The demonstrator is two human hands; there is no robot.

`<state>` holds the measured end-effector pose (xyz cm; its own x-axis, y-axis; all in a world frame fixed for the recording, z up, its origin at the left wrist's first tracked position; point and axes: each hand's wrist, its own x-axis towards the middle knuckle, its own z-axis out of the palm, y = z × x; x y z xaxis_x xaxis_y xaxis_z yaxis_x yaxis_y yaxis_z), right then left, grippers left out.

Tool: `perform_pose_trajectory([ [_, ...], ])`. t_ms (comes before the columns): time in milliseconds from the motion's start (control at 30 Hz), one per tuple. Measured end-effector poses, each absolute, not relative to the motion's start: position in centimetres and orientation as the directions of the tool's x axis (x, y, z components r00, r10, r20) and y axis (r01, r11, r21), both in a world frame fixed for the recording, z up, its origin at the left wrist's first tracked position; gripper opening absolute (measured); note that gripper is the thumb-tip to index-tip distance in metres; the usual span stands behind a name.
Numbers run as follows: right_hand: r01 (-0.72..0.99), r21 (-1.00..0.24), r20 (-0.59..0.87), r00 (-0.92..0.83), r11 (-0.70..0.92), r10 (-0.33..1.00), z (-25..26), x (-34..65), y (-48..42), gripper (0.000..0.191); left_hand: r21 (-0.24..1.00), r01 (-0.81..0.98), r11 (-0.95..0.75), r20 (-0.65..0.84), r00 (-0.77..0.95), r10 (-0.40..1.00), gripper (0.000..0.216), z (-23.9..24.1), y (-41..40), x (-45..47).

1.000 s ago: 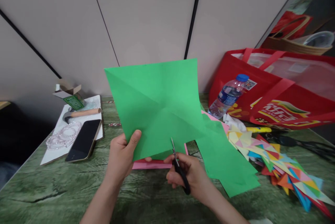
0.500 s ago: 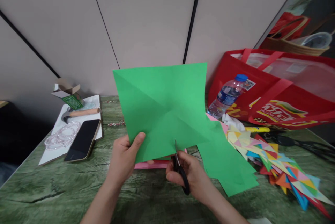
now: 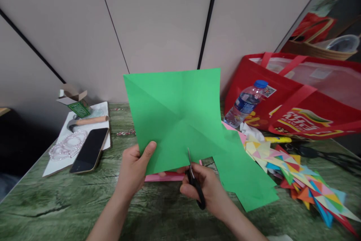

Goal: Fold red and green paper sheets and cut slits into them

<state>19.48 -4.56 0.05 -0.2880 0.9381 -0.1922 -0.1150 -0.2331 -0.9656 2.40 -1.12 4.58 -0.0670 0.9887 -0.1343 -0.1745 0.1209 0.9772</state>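
At frame centre my left hand point(image 3: 134, 169) pinches the upright green sheet point(image 3: 176, 117) at its lower-left corner while my right hand point(image 3: 205, 188), gripping the scissors point(image 3: 194, 181), points their blades upward into its bottom edge.

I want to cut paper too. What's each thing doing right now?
Green sheet: held up, creased, bottom edge in the blades.
Scissors: in the right hand, cutting into the sheet.
Left hand: pinching the sheet's lower corner.
Bottle: capped, leaning on the red bag.
Phone: screen dark, lying flat.
Box: flaps open.
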Motion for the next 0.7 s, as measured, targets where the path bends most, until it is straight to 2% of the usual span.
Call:
perform_pose_trajectory([
  [267, -0.187, -0.933, -0.250, -0.282, -0.308, 0.926, -0.80, 19.04, -4.46, 0.044, 0.986, -0.125, 0.113, -0.123, -0.077, 0.989, 0.027, 4.43, -1.19, 2.23],
  [500, -0.087, -0.966, -0.213, -0.270, -0.244, 0.939, -0.51, 19.15, -4.62, 0.043, 0.981, -0.152, 0.124, -0.136, -0.073, 0.988, 0.028, 4.51, -1.29, 2.29],
  [700, -0.083, -0.957, -0.249, -0.250, -0.277, 0.935, -0.14, 19.09, -4.62, 0.045, 0.983, -0.127, 0.135, -0.146, -0.078, 0.986, 0.028, 4.50, -1.21, 2.26],
])
